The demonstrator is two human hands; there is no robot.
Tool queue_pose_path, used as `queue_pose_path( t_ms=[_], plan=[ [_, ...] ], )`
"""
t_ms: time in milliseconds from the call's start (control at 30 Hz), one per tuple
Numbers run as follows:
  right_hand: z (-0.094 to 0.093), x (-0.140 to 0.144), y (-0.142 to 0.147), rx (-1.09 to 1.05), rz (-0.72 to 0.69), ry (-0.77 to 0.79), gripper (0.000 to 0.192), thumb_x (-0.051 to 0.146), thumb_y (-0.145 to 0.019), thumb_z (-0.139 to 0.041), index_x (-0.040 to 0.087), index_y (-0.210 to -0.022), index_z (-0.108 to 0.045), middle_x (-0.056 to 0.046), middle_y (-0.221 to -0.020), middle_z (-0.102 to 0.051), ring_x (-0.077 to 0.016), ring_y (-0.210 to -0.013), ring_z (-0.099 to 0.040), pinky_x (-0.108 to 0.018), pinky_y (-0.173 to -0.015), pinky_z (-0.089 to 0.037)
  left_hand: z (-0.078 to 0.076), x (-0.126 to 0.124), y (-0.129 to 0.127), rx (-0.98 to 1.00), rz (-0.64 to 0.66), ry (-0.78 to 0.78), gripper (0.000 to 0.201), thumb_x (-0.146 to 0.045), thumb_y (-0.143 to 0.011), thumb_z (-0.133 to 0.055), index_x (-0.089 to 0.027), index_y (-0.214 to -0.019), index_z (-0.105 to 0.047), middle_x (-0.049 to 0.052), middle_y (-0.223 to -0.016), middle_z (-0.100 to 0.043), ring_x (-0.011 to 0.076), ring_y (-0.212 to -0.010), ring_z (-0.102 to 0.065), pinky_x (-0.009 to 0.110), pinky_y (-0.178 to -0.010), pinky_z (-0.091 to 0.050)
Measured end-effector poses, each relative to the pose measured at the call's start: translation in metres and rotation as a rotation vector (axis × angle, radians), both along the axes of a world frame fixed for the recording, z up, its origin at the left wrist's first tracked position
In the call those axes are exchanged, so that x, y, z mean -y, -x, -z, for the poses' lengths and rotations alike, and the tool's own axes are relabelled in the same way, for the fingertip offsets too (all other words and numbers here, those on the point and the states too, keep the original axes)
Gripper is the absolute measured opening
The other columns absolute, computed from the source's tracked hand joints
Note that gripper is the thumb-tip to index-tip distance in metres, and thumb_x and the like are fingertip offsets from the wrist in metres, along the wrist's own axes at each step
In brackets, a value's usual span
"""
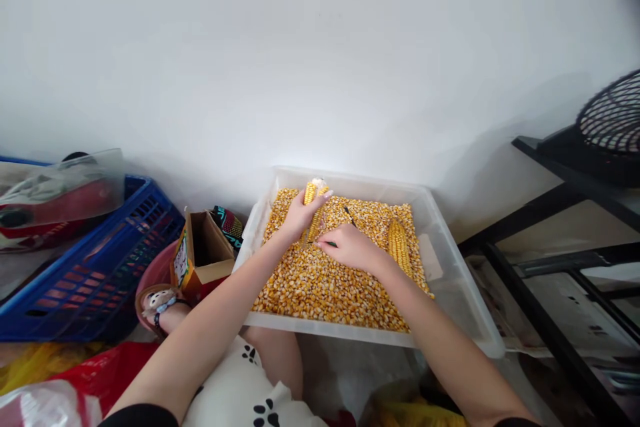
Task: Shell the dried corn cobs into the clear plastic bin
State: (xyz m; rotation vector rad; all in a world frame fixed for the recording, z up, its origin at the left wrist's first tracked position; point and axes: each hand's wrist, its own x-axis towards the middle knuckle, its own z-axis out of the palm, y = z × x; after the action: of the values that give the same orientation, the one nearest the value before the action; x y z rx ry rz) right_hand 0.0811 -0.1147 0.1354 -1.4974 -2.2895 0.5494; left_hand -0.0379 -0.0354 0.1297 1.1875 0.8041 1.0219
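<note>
My left hand [298, 215] is closed around a corn cob [311, 193], holding it tilted over the left part of a translucent plastic bin [463, 280]. A groove without kernels seems to run along the cob, and its pale end points toward the wall. Just right of it, my right hand [351, 247] is closed on a thin tool with a dark handle [349, 215]; its exact kind is unclear. The tool's working end lies near the cob's lower end. Loose yellow corn kernels [320, 297] cover the bin's bottom. Another whole corn cob [399, 245] rests on them at right.
A blue plastic basket [95, 280] filled with items stands at left. Beside it are an open cardboard box [213, 260] and a pink tub [150, 273]. A black metal frame [535, 300] and a black fan [615, 113] are at right. Behind the bin rises a white wall [320, 67].
</note>
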Motion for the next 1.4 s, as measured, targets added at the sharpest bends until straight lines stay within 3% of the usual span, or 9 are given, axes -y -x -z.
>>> queue_pose_path(
  t_ms=[167,400,700,933,1167,1267,1400],
  plan=[
    [-0.001,0.0,0.001,0.039,0.035,-0.002,0.03,0.027,-0.082,-0.044,0.019,-0.06,-0.062,0.0,-0.051,-0.053,-0.0097,-0.048,-0.041,-0.023,-0.053,-0.024,0.005,-0.009,0.004,0.007,-0.04,0.083,0.039,-0.046,-0.063,-0.065,-0.017,-0.085,-0.051,0.0,-0.056,-0.051,0.0096,-0.045,-0.047,0.022,-0.044,-0.04],
    [0.004,0.0,0.004,0.034,0.047,-0.015,0.03,0.028,-0.084,-0.042,0.018,-0.068,-0.066,-0.002,-0.059,-0.06,-0.0104,-0.052,-0.044,-0.024,-0.056,-0.026,0.002,-0.007,0.004,-0.035,-0.07,0.011,0.038,-0.047,-0.063,-0.065,-0.016,-0.081,-0.05,-0.001,-0.059,-0.05,0.0099,-0.048,-0.047,0.022,-0.046,-0.04],
    [0.017,-0.01,-0.007,-0.077,-0.076,0.17,0.024,0.024,-0.078,-0.048,0.014,-0.062,-0.063,0.002,-0.051,-0.053,-0.0082,-0.049,-0.04,-0.022,-0.051,-0.024,0.015,0.006,-0.002,-0.407,0.029,-0.458,0.04,-0.051,-0.068,-0.055,-0.014,-0.084,-0.054,0.001,-0.073,-0.054,0.0138,-0.068,-0.049,0.025,-0.063,-0.039],
    [0.032,-0.018,-0.006,-0.127,-0.117,0.203,0.021,0.019,-0.073,-0.051,0.013,-0.055,-0.058,0.002,-0.05,-0.05,-0.0084,-0.051,-0.04,-0.021,-0.05,-0.025,0.022,0.011,-0.004,-0.617,0.086,-0.595,0.043,-0.055,-0.074,-0.046,-0.015,-0.086,-0.054,0.001,-0.073,-0.054,0.0153,-0.069,-0.049,0.026,-0.065,-0.037],
    [0.026,-0.017,-0.011,-0.085,-0.128,0.268,0.024,0.027,-0.076,-0.051,0.013,-0.059,-0.062,0.003,-0.05,-0.051,-0.0068,-0.046,-0.036,-0.021,-0.049,-0.024,0.029,-0.001,-0.004,-0.519,-0.024,-0.486,0.043,-0.056,-0.075,-0.045,-0.015,-0.082,-0.055,0.002,-0.073,-0.056,0.0158,-0.07,-0.05,0.027,-0.068,-0.038],
    [0.022,-0.015,-0.011,-0.119,-0.068,0.219,0.025,0.031,-0.078,-0.049,0.015,-0.07,-0.066,0.001,-0.059,-0.058,-0.0082,-0.052,-0.042,-0.021,-0.052,-0.026,0.03,-0.011,-0.002,-0.385,-0.103,-0.374,0.045,-0.055,-0.076,-0.043,-0.014,-0.088,-0.057,0.004,-0.083,-0.06,0.0175,-0.079,-0.053,0.027,-0.073,-0.039],
    [0.021,-0.014,-0.009,-0.133,0.016,0.167,0.027,0.032,-0.079,-0.048,0.014,-0.072,-0.067,-0.001,-0.058,-0.058,-0.0102,-0.055,-0.044,-0.022,-0.054,-0.027,0.034,-0.019,0.002,-0.327,-0.144,-0.248,0.05,-0.058,-0.075,-0.042,-0.012,-0.084,-0.058,0.004,-0.077,-0.06,0.0182,-0.075,-0.054,0.027,-0.068,-0.041]
  ],
)
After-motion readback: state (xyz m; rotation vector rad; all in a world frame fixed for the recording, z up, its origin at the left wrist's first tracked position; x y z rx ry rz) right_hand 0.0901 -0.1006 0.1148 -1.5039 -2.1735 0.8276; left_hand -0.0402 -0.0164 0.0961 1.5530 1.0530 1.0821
